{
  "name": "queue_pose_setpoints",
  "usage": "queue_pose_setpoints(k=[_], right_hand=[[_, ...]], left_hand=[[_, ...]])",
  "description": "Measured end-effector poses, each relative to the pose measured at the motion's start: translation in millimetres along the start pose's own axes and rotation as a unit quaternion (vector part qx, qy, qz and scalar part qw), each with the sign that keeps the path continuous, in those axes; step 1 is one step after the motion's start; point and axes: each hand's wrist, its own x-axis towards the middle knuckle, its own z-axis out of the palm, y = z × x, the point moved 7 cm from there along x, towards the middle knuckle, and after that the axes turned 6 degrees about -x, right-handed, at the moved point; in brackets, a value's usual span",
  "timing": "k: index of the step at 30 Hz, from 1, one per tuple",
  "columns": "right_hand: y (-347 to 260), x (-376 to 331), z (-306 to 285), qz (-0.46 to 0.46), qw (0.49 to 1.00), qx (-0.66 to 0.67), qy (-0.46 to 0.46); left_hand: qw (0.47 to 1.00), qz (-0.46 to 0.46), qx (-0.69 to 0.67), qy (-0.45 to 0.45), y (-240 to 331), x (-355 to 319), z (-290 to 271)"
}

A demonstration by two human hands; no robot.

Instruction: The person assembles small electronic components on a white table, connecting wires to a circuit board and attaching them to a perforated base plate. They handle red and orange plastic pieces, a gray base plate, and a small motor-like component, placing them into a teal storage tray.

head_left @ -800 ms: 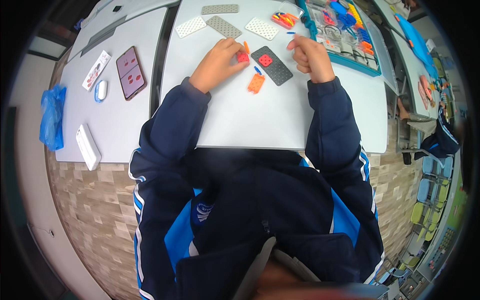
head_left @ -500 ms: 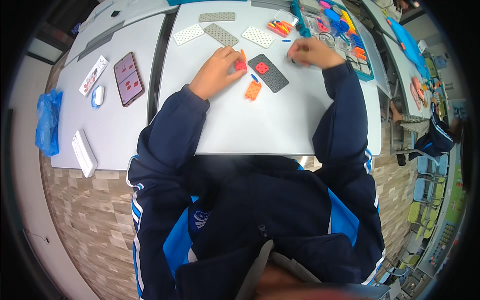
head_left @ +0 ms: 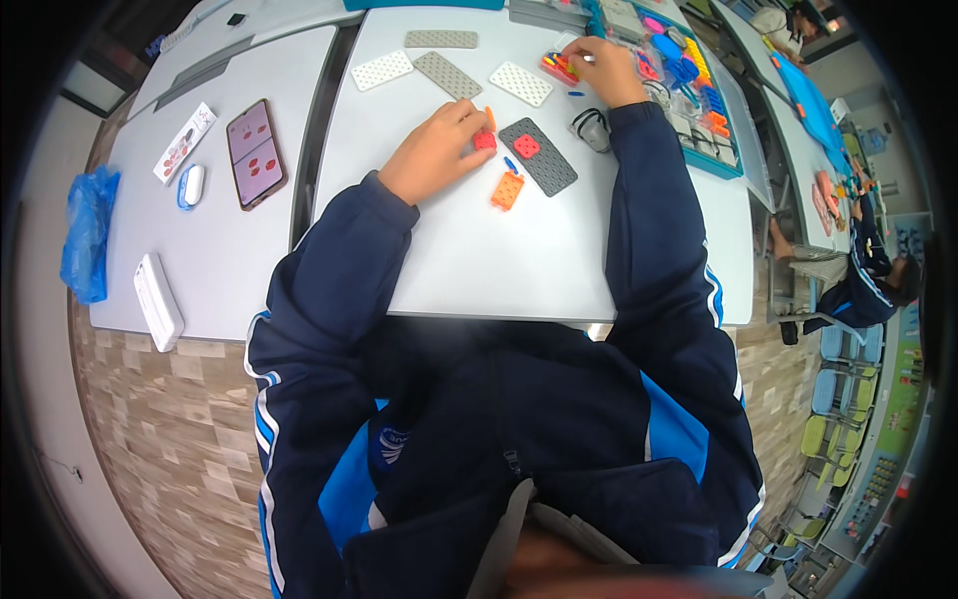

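Note:
My left hand (head_left: 436,152) rests on the table with thumb and forefinger closed on a small red block (head_left: 485,140); an orange peg (head_left: 490,118) stands beside it. My right hand (head_left: 611,72) is at a small clear box of coloured pegs (head_left: 559,70), fingers pinched together; what they hold is hidden. Between the hands lies a dark grey perforated plate (head_left: 549,170) with a red square piece (head_left: 526,146) on it. An orange block (head_left: 507,191) and a blue peg (head_left: 512,165) lie near its left edge. A grey part with a black wire (head_left: 594,130) lies below my right hand.
Two white plates (head_left: 382,70) (head_left: 522,84) and two grey plates (head_left: 441,39) (head_left: 448,75) lie farther back. A teal parts case (head_left: 714,160) stands at the right. On the left table are a phone (head_left: 256,155), an earbud case (head_left: 194,187), a white box (head_left: 158,301) and a blue bag (head_left: 90,235).
My right hand has moved away from me and slightly left to the peg box. The grey wired part now shows where that hand was. My left hand stays at the red block.

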Motion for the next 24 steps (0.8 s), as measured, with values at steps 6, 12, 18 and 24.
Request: queue_pose_setpoints(k=[6,12,18,24], right_hand=[[18,-10,-19,0.120,0.971,0.040,-0.202],[5,-18,0,0.017,0.976,-0.016,-0.215],[5,-18,2,0.022,0.973,-0.017,-0.230],[3,-14,-4,0.000,0.979,-0.051,-0.196]], left_hand=[[1.000,0.012,0.008,-0.003,2,0,-1],[1.000,0.016,0.012,-0.005,2,0,-1],[1.000,0.002,0.009,-0.013,2,1,-1],[1.000,0.007,-0.006,-0.011,2,2,-2]])
